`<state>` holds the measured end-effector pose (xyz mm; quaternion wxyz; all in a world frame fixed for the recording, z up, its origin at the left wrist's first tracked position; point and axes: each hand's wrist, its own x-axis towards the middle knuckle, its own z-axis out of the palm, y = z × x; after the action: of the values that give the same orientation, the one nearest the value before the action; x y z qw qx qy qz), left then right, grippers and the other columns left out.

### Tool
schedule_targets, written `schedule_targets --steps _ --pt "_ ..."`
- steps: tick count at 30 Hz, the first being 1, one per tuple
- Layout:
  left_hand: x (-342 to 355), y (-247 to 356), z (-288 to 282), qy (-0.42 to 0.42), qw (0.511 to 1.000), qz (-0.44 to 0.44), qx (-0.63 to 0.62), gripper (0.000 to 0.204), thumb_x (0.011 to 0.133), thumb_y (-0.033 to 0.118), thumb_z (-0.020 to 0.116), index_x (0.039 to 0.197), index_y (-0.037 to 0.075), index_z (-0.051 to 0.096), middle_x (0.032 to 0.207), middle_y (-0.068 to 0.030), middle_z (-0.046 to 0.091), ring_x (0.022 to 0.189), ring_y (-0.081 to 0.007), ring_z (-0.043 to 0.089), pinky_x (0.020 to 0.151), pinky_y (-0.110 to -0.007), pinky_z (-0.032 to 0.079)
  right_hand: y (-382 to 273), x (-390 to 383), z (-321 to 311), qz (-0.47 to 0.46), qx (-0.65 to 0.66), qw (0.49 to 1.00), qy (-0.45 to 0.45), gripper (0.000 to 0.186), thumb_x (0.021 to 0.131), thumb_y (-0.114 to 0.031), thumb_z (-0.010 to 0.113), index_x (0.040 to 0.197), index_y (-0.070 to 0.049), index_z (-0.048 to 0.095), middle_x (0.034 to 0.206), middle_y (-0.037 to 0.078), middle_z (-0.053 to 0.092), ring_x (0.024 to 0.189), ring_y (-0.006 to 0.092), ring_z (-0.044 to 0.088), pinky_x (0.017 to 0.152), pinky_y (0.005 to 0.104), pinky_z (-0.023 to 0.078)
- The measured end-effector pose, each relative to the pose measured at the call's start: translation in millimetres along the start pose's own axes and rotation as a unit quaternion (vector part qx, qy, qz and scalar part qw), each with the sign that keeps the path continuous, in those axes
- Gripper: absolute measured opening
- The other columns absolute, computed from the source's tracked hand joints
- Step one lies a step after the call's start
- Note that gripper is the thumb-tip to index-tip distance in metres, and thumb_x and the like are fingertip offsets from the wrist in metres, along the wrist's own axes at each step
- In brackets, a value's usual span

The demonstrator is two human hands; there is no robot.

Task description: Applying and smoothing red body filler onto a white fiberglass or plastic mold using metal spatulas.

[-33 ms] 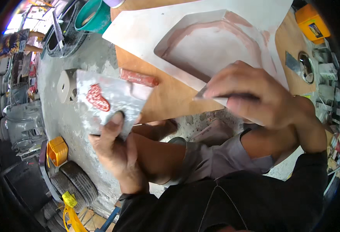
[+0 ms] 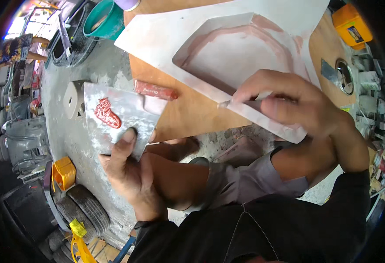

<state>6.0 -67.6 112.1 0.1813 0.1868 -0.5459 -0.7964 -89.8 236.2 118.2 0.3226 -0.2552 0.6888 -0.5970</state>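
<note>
My left hand (image 2: 127, 173) grips a flat metal plate (image 2: 133, 118), thumb on top. A smear of red putty (image 2: 108, 115) lies on the plate, among whitish residue. My right hand (image 2: 295, 103), slightly blurred, pinches a thin, flat spreader (image 2: 224, 104) at the near edge of a white panel (image 2: 157, 37); the fingers cover most of this tool. The panel has a recessed, rounded hollow with pinkish patches along its rim. A red tube (image 2: 156, 90) rests on the wooden board, just beyond the plate.
The panel lies on a wooden board (image 2: 192, 118). A green bucket (image 2: 102, 22) stands far left and a yellow container (image 2: 352, 26) far right. Near an open round can (image 2: 345, 76) lies a flat grey blade (image 2: 330, 71). Tyres (image 2: 87, 208) lie on the floor at left.
My right hand has shifted slightly, and more of the panel's near edge shows beneath it. The plate in my left hand has moved a little left and down.
</note>
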Motion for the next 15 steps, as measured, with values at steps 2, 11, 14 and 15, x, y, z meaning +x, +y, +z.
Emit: schedule_targets --steps 2,11,14,15 --pt "-0.2 0.9 5.5 -0.035 0.997 -0.017 -0.059 0.029 0.08 -0.004 0.063 0.109 -0.007 0.063 0.099 -0.0163 0.07 0.094 -0.0272 0.07 0.086 -0.05 0.06 3.7 0.9 -14.9 0.024 0.081 0.996 -0.003 0.032 0.104 -0.028 0.049 0.127 -0.011 0.064 0.122 0.001 0.064 0.108 0.0108 0.057 0.083 0.028 0.05" --pt "-3.8 -5.0 4.7 -0.041 0.993 -0.078 -0.074 0.037 0.079 -0.004 0.062 0.116 -0.009 0.059 0.1 -0.018 0.069 0.092 -0.0298 0.07 0.082 -0.049 0.063 0.9 4.1 -13.1 0.064 0.133 0.989 0.012 0.04 0.102 -0.03 0.047 0.129 -0.004 0.061 0.124 0.005 0.06 0.11 0.0136 0.056 0.087 0.0285 0.05" --pt "-8.0 -9.4 14.0 -0.083 0.972 -0.181 -0.124 0.04 0.079 -0.004 0.061 0.118 -0.011 0.057 0.1 -0.0184 0.068 0.089 -0.0315 0.07 0.08 -0.05 0.062 1.9 2.0 5.4 -0.161 -0.066 0.985 0.018 0.043 0.103 -0.03 0.046 0.13 0.002 0.054 0.128 0.02 0.054 0.12 0.0269 0.054 0.1 0.0375 0.044" --pt "-9.8 -11.7 20.5 -0.091 0.968 -0.19 -0.135 0.043 0.079 -0.006 0.06 0.121 -0.012 0.053 0.101 -0.0197 0.068 0.088 -0.0331 0.07 0.078 -0.051 0.062 3.1 4.7 12.8 -0.266 -0.135 0.954 0.031 0.041 0.102 -0.028 0.044 0.13 0.001 0.053 0.128 0.027 0.053 0.12 0.0318 0.052 0.102 0.0407 0.04"
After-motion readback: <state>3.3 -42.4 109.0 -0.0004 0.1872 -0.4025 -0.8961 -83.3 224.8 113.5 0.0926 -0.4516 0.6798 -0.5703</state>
